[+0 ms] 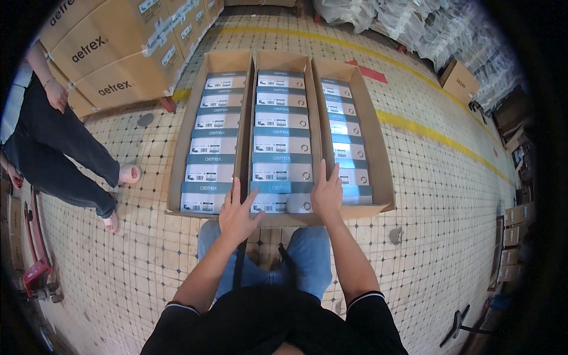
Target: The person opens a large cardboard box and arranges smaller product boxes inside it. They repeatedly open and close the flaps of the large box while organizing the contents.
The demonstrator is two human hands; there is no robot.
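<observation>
In the head view, the left hand (236, 214) lies flat, fingers spread, on the near edge of the middle carton (283, 127) (packed with shoeboxes (281, 145)). The right hand (327, 190) rests open-palmed on its right wall, gripping nothing.

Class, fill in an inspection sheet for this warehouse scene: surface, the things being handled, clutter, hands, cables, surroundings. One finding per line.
Surface: tiled floor with yellow painted lines.
Things handled: three long open cardboard cartons side by side, each filled with a row of teal-and-white shoe boxes.
Clutter: red tape mark on the floor.
Hands: left hand open, flat on the near end of the middle carton; right hand open, flat on its right wall.
Cables: nothing seen.
Surroundings: stacked brown cartons, plastic-wrapped bundles, a standing person's legs, red trolley base.
</observation>
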